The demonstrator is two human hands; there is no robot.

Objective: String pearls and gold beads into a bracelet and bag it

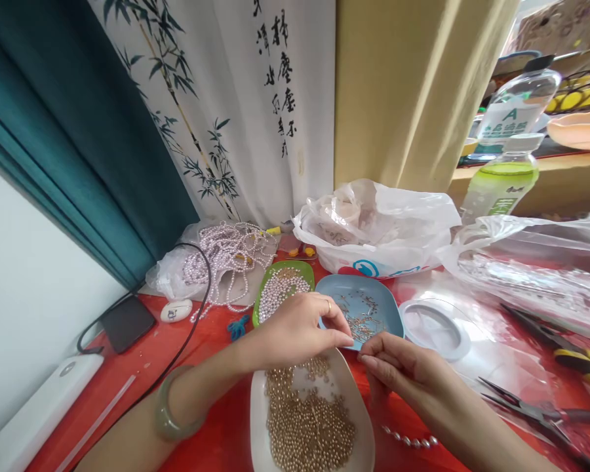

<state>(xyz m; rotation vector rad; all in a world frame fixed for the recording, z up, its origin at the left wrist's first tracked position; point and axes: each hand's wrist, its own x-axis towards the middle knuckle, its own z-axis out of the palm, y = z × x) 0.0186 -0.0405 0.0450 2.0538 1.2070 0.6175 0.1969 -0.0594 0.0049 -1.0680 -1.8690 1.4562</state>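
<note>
My left hand point(311, 328) reaches over the top of a white tray point(258, 419) of gold beads point(311, 429), thumb and fingertips pinched together. What sits in that pinch, if anything, is too small to make out. Close by on the right, my right hand point(398, 367) is closed, thumb against the curled fingers; anything between them is hidden. Just beyond both hands stands a blue tray point(391, 308) with small metal pins point(364, 324). A green tray point(305, 267) of pearly beads point(282, 288) lies behind my left hand. A short bead strand point(410, 439) shows beside my right forearm.
Pale bead strings point(226, 252) heap at the back left, near a black cable point(204, 295). A white plastic bag point(378, 242) stands behind the trays. To the right lie a clear ring-shaped lid point(435, 331), pliers point(531, 410) and yellow-handled pliers point(565, 354).
</note>
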